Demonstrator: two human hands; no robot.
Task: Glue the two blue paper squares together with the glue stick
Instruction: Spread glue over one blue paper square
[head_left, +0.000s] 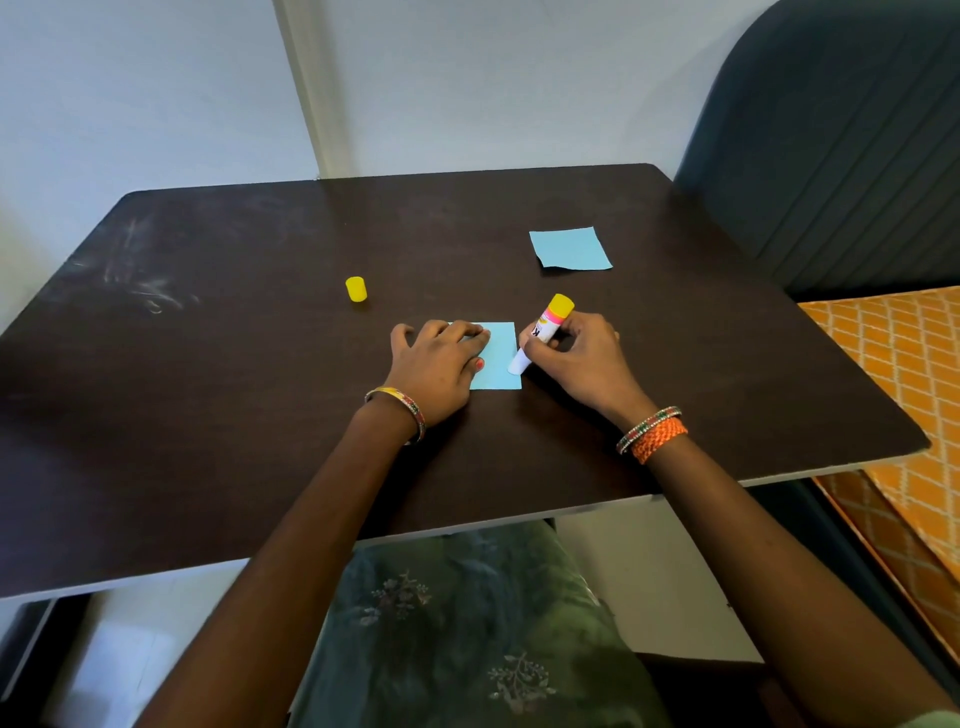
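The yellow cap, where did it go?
The yellow cap stands on the dark table, to the left, a little beyond the left hand and the near blue square.

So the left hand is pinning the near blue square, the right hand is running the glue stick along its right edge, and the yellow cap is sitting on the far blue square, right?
Not quite. The head view shows the yellow cap standing on the bare table, left of both papers, not on the far blue square. The rest holds: the left hand pins the near blue square and the right hand holds the glue stick at its right edge.
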